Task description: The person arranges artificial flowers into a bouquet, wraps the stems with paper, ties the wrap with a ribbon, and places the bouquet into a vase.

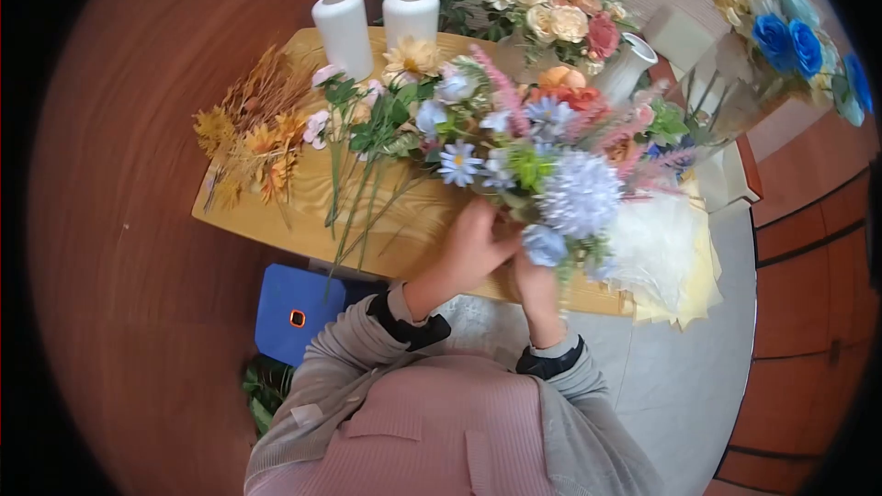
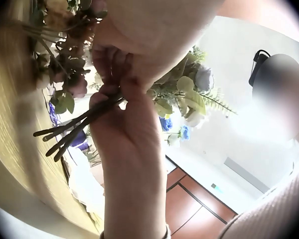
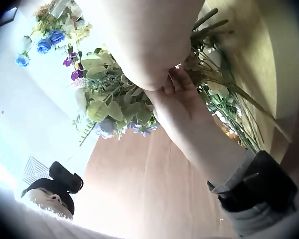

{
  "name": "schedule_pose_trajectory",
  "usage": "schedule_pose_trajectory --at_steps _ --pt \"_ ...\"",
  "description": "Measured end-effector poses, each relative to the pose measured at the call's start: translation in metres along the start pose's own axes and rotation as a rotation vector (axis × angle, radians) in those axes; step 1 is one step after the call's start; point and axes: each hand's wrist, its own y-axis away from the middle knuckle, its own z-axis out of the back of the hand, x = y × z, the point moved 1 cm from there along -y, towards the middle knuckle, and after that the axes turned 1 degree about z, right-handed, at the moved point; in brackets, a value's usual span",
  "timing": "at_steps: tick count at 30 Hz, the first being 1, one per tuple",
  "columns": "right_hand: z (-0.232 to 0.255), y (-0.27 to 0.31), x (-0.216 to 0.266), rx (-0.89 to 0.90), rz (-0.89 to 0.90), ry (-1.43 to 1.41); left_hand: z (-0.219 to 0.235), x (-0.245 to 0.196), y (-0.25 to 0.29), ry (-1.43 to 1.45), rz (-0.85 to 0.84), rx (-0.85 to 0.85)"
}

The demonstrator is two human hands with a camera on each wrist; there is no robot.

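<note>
A mixed bouquet [image 1: 577,191] of blue, pink and orange flowers is held over the front of the wooden table by both hands. The left hand [image 1: 470,246] has its fingers curled around the stems just under the blooms. Close against it, the right hand [image 1: 536,285] grips the same bundle. Several dark stem ends [image 2: 72,130] stick out below the hands in the left wrist view. Green leaves [image 3: 107,94] spread on the far side of the hands in the right wrist view. The fingertips are partly hidden behind the hands and blooms.
Loose green-stemmed flowers [image 1: 367,147] and dried yellow stems [image 1: 262,142] lie on the table [image 1: 404,243]. White vases [image 1: 344,37] stand at the back beside a rose arrangement [image 1: 560,14]. Wrapping sheets [image 1: 661,248] overhang the right edge. A blue box [image 1: 289,303] sits below at left.
</note>
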Motion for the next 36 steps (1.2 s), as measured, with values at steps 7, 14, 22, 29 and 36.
schedule_pose_trajectory --at_steps 7,14,22,29,36 --pt "-0.006 -0.006 -0.029 0.313 -0.169 -0.052 0.01 -0.009 -0.001 -0.046 0.001 -0.084" --pt "-0.03 -0.003 -0.063 -0.03 -0.145 -0.573 0.012 -0.027 0.013 0.441 -0.047 -0.079" --pt "-0.022 -0.01 -0.042 -0.107 -0.16 -0.669 0.045 0.001 0.058 -0.171 -0.047 -0.088" --pt "-0.005 -0.03 -0.008 -0.299 -0.024 -0.46 0.03 0.023 0.013 -0.451 -0.137 -0.372" --pt "0.004 -0.035 -0.009 -0.205 -0.13 -0.963 0.139 0.084 0.028 -0.727 -0.228 -0.659"
